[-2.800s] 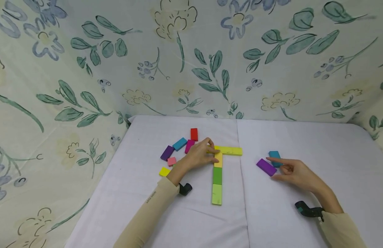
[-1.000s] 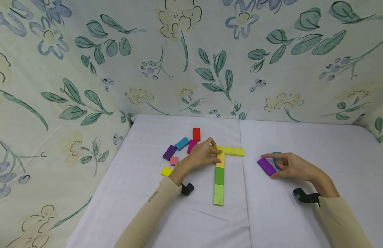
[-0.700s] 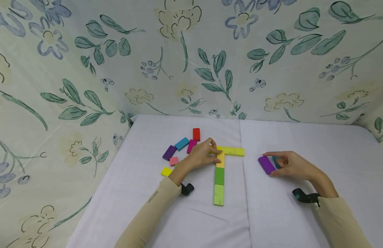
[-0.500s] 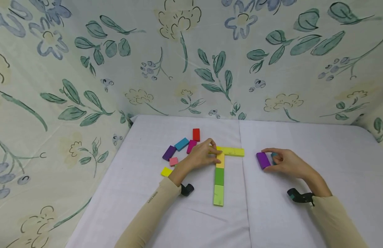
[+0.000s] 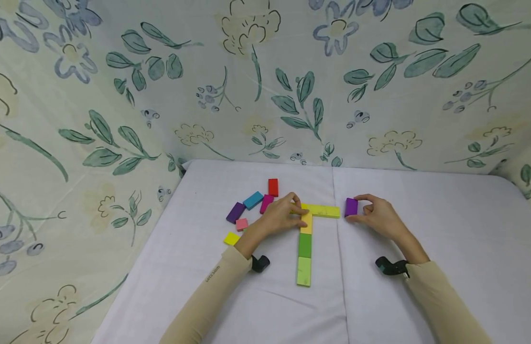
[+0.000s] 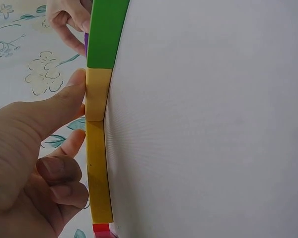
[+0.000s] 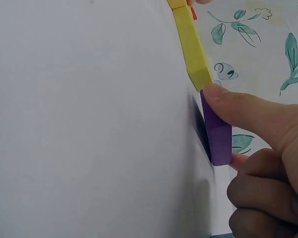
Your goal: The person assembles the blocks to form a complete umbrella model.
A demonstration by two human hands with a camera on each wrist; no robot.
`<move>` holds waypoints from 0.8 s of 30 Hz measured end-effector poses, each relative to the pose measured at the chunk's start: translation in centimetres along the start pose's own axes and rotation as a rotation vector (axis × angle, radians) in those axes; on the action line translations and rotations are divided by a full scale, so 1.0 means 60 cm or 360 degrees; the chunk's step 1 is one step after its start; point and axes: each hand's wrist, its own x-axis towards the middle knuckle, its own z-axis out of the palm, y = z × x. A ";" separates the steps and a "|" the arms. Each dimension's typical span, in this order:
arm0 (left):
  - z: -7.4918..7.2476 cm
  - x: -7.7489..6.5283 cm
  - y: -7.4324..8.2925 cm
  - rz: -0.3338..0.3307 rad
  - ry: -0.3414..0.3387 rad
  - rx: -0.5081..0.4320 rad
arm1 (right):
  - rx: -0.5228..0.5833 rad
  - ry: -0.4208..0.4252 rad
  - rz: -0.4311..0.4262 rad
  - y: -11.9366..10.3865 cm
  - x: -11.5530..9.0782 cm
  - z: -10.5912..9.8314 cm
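In the head view, I note the left hand (image 5: 277, 217) covering part of the yellow row (image 5: 324, 211) and most of a small green piece (image 5: 245, 230). The lower edge crops both sleeves (image 5: 446, 301). Left wrist view: the darker green block (image 6: 107, 34) overruns the top edge, masking most of the purple block (image 5: 351, 207). Right wrist view: I register only a sliver of a blue block (image 7: 222, 236).

A white tablecloth (image 5: 467, 224) is spread flat, with one long crease (image 5: 341, 267) running from its far edge toward the near side. Behind it and along its left side, a floral fabric (image 5: 183, 91) shows green leaves, bluish flowers and pale yellow blossoms.
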 end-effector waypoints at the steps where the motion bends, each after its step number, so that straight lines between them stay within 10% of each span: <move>1: 0.000 0.000 0.000 0.0001 -0.0001 -0.0003 | 0.0009 0.0008 0.0013 -0.001 0.001 0.003; 24: -0.002 -0.001 0.001 -0.0001 -0.0009 -0.0005 | 0.0112 -0.0107 -0.0013 0.007 0.002 0.001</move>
